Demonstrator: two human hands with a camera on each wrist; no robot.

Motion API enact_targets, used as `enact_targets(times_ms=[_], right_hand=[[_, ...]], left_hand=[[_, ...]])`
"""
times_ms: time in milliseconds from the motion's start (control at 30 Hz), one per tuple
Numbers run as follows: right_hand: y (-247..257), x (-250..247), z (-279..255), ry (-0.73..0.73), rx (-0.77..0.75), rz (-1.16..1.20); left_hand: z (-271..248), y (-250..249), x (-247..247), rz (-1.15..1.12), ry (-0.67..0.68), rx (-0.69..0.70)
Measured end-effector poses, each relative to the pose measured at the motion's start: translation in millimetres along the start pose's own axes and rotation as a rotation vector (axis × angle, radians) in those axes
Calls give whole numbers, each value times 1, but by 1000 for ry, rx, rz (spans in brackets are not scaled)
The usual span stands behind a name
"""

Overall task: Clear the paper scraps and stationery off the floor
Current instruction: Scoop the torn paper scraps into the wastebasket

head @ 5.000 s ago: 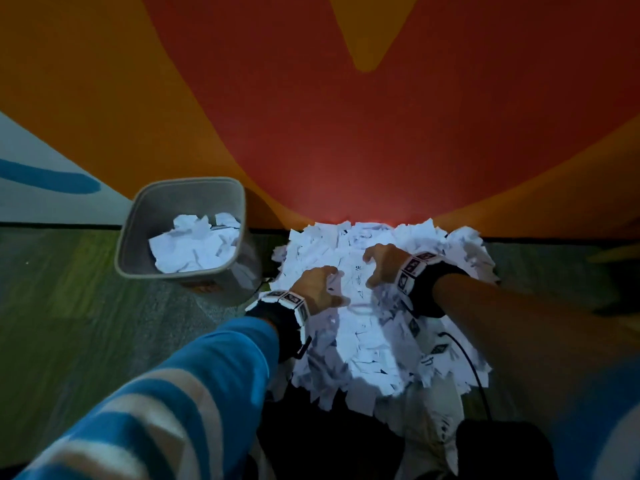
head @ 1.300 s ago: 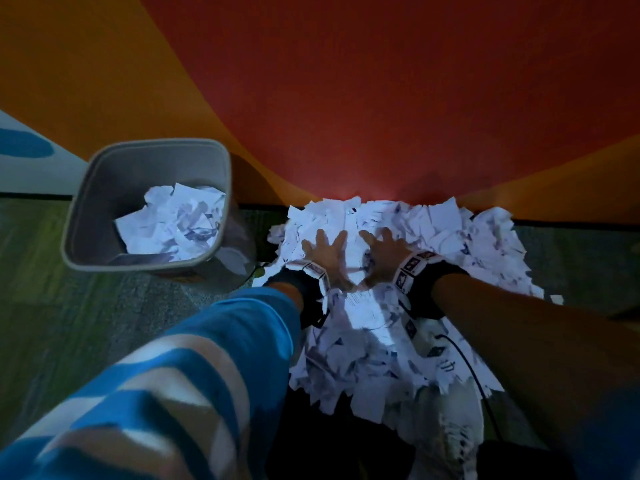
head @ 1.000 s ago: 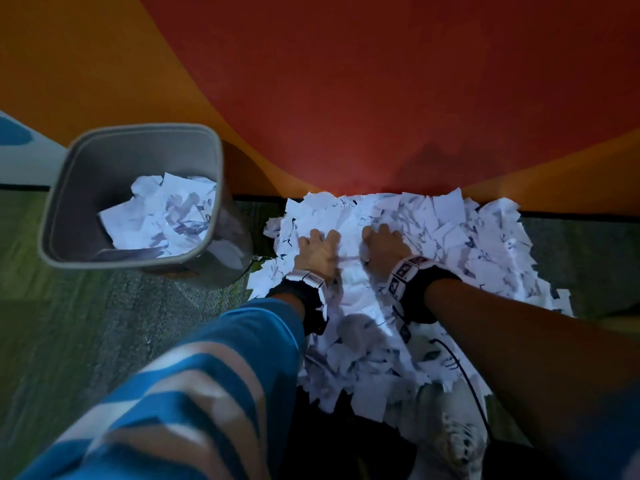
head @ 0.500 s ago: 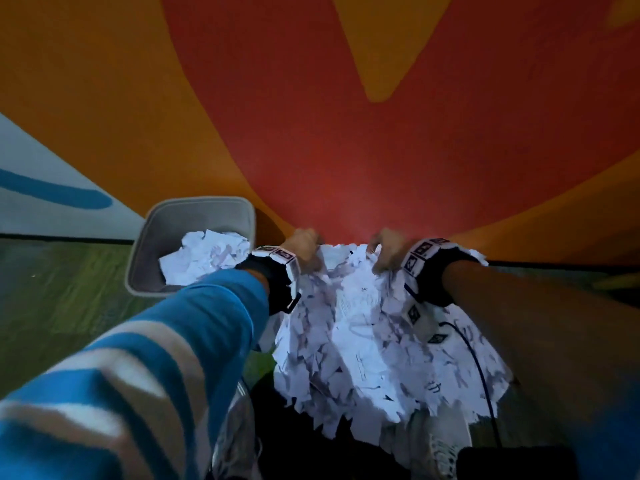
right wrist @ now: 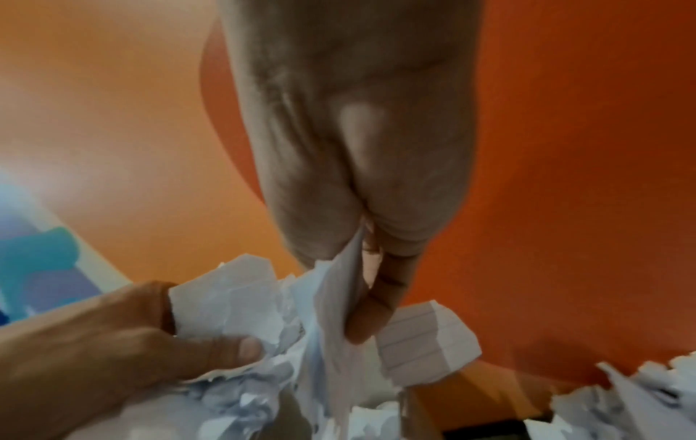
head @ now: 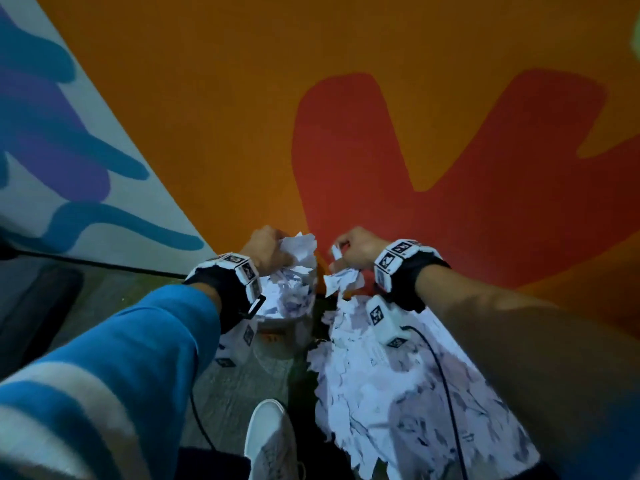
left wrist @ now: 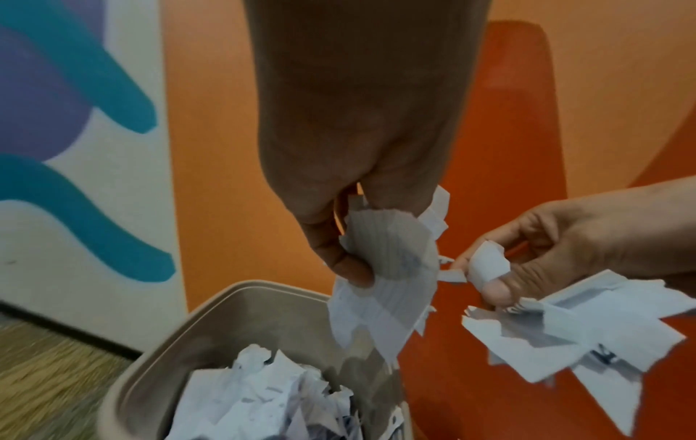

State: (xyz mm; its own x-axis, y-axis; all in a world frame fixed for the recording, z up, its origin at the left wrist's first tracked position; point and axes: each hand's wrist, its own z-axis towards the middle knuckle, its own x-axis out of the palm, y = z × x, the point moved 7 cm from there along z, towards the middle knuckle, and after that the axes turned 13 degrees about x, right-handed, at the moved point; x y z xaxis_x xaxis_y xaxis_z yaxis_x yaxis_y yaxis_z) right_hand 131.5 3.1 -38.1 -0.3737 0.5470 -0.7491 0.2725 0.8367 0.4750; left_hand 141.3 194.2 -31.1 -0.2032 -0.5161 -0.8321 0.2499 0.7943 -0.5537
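My left hand (head: pixel 268 249) grips a bunch of white paper scraps (head: pixel 298 249) right above the grey waste bin (left wrist: pixel 241 300), which holds crumpled scraps (left wrist: pixel 260 396). In the left wrist view the thumb and fingers (left wrist: pixel 346 268) pinch lined scraps (left wrist: pixel 388 268) over the bin's opening. My right hand (head: pixel 356 251) holds another bunch of scraps (head: pixel 343 280) just right of the bin; its fingers (right wrist: pixel 373 300) are curled round them. A wide pile of torn paper (head: pixel 408 389) lies on the floor below my right forearm.
A painted wall in orange and red (head: pixel 415 133) stands close behind the bin, with white, blue and purple patches (head: pixel 52 133) at left. Green-grey carpet (head: pixel 239 386) lies under me. My white shoe (head: pixel 270 441) is at the bottom, beside a black cable (head: pixel 446 393).
Both hands gathered scraps from the pile, closed on them and rose. They have moved left, and the left hand is over the bin. The camera tilted up towards the wall.
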Motion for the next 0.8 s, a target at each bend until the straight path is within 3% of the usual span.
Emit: enact_targets(times_ms=[200, 333, 433, 600, 800], right_hand=[[68, 42, 6, 32, -28, 54], [85, 59, 17, -47, 25, 120], [88, 68, 27, -89, 48, 170], [80, 79, 27, 56, 58, 107], [43, 59, 17, 134, 48, 57]], left_hand=[[-26, 58, -17, -70, -132, -212], [-26, 76, -17, -154, -175, -282], [-23, 85, -9, -204, -149, -319], [-21, 93, 1, -305, -130, -373], [-20, 78, 2, -313, -103, -321]])
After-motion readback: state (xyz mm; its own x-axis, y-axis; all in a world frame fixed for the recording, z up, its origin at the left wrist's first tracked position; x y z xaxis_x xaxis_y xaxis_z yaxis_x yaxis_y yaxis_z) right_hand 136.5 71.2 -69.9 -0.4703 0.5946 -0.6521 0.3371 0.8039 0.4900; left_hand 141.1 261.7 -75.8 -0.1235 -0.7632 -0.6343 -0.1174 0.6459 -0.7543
